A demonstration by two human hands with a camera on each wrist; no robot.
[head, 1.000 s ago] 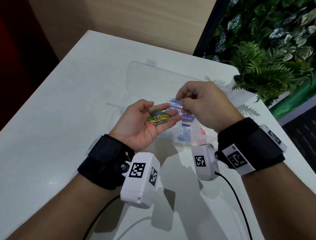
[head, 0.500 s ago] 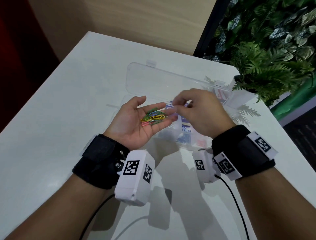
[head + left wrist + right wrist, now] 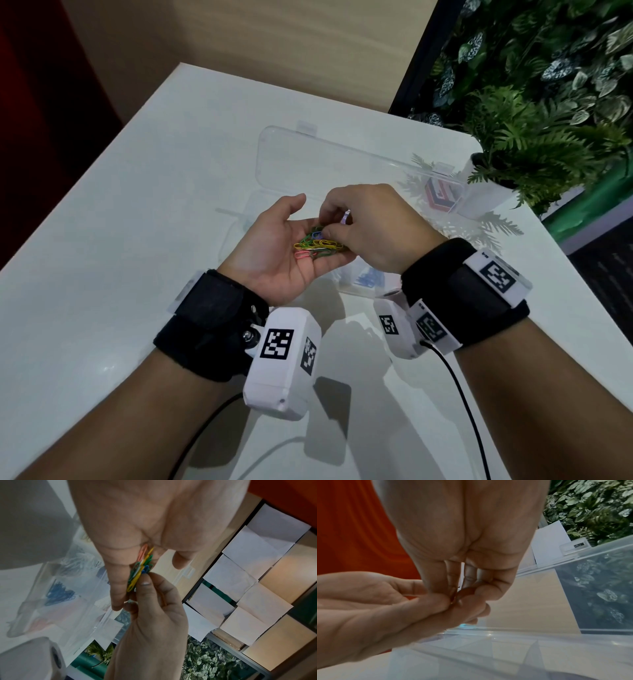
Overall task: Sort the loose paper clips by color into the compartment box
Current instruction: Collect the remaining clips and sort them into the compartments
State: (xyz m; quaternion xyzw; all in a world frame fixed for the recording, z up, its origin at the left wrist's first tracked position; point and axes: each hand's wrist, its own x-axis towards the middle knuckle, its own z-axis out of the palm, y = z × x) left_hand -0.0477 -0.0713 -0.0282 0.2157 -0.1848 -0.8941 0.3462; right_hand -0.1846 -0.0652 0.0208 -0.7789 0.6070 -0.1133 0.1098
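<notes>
My left hand lies palm up above the clear compartment box and cradles a pile of green, yellow, pink and blue paper clips on loosely cupped fingers. My right hand reaches into the pile from the right, thumb and forefinger pinching at a blue paper clip. The left wrist view shows the pile edge-on with the right hand's fingertips on it. Blue clips and pale clips lie in separate compartments. The right wrist view shows the pinch over the box rim.
The box lid lies open flat behind the compartments. A potted fern in a white pot and a small printed cube stand at the back right. The white table ends at the left and far sides. Cables trail from both wrists.
My right hand has moved from over the box leftward and down into the pile in my left palm. Both hands have shifted slightly toward me.
</notes>
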